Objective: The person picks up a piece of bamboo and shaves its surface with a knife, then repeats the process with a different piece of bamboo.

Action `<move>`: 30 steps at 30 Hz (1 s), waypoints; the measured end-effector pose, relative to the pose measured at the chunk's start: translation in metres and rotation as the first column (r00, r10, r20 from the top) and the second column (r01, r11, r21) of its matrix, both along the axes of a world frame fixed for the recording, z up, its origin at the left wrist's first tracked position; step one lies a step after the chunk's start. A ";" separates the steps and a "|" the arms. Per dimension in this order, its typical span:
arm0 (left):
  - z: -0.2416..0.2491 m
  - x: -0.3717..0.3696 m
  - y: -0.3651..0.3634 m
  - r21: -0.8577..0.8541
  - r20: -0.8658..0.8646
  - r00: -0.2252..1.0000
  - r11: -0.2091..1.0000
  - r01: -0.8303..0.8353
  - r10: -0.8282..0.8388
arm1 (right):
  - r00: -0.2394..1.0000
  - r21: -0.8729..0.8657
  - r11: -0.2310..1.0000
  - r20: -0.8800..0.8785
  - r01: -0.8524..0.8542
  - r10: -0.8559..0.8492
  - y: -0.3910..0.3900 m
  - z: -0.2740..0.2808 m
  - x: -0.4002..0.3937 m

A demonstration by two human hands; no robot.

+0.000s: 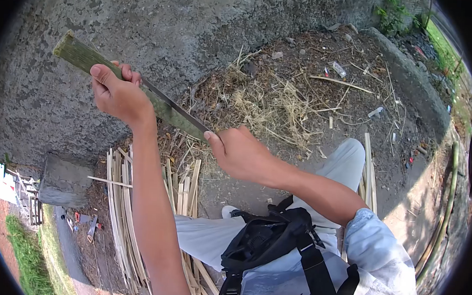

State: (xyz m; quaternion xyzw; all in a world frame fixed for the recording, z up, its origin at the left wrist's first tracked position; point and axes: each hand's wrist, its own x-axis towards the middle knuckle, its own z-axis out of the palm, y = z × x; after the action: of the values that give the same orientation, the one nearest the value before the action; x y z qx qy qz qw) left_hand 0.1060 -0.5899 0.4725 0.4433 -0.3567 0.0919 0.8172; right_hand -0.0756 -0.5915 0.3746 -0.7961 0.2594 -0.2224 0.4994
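Observation:
A green split bamboo piece (86, 58) slants across the view from the upper left, its cut end facing out. My left hand (118, 93) is closed around it, thumb on top and fingertips showing on the far side. A long, narrow dark knife blade (176, 108) lies along the bamboo's upper edge, running from near my left fingers to my right hand. My right hand (238, 152) is closed at the knife's lower end, its handle hidden in the fist. The bamboo's lower end reaches close to my right knuckles.
Pale bamboo strips (118, 211) lie in a pile under my left forearm, with more strips (369, 176) beside my knee. Fibrous shavings (280, 110) and a plastic bottle (338, 69) litter the ground. A rough concrete wall (146, 20) stands ahead. A black bag (266, 237) hangs at my front.

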 end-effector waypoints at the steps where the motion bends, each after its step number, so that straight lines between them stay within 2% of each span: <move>1: 0.000 -0.003 0.000 0.004 -0.002 1.000 1.000 -0.001 0.001 | 1.000 0.005 1.000 -0.005 0.006 -0.006 0.002 -0.004 0.002; 3: -0.001 -0.005 -0.002 0.014 -0.009 1.000 1.000 -0.024 0.024 | 1.000 0.015 1.000 -0.013 0.017 -0.017 0.007 -0.023 0.007; 5: 0.001 -0.003 -0.002 0.029 -0.007 0.999 0.999 -0.039 0.039 | 0.980 -0.020 1.000 -0.197 -0.019 0.015 -0.004 -0.096 0.015; 8: 0.004 0.004 -0.004 0.034 0.008 0.999 0.999 -0.034 0.033 | 0.967 -0.063 0.998 -0.254 -0.019 0.003 -0.014 -0.141 0.008; 11: -0.004 -0.003 -0.002 0.064 -0.004 1.000 0.998 -0.006 0.007 | 0.950 0.169 0.985 -0.310 0.011 0.043 -0.017 -0.069 -0.001; 14: 0.000 -0.009 -0.007 0.056 0.012 1.000 0.998 0.004 -0.005 | 0.995 0.062 0.997 -0.094 0.049 -0.043 -0.013 -0.065 0.011; 17: 0.000 -0.010 -0.007 0.085 0.004 1.000 0.996 -0.007 0.006 | 0.998 0.093 0.993 -0.021 0.067 -0.065 -0.004 -0.105 0.019; 20: 0.003 -0.011 -0.005 0.085 -0.008 1.000 0.996 0.000 0.000 | 0.887 0.318 0.946 -0.453 0.065 0.091 -0.012 -0.182 0.009; 23: 0.004 -0.011 -0.006 0.078 0.008 1.000 0.997 0.021 -0.022 | 0.897 0.249 0.966 -0.440 0.072 0.046 -0.023 -0.213 0.012; 26: -0.001 -0.009 -0.004 0.096 0.003 1.000 0.995 0.016 -0.017 | 0.975 0.061 0.991 -0.195 0.121 -0.107 -0.019 -0.192 0.022; 28: 0.000 -0.004 -0.003 0.087 0.008 0.999 0.996 0.032 -0.033 | 0.985 0.062 0.991 -0.135 0.120 -0.111 -0.009 -0.166 0.019; 30: 0.001 -0.001 -0.003 0.084 0.002 1.000 0.996 0.020 -0.020 | 0.988 0.048 0.992 -0.109 0.113 -0.108 0.000 -0.172 0.018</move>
State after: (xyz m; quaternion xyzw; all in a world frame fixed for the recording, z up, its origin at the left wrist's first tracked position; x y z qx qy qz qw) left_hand 0.1046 -0.5925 0.4730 0.4733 -0.3658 0.0692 0.7983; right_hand -0.0575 -0.5910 0.2031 -0.7775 0.3353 -0.1999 0.4931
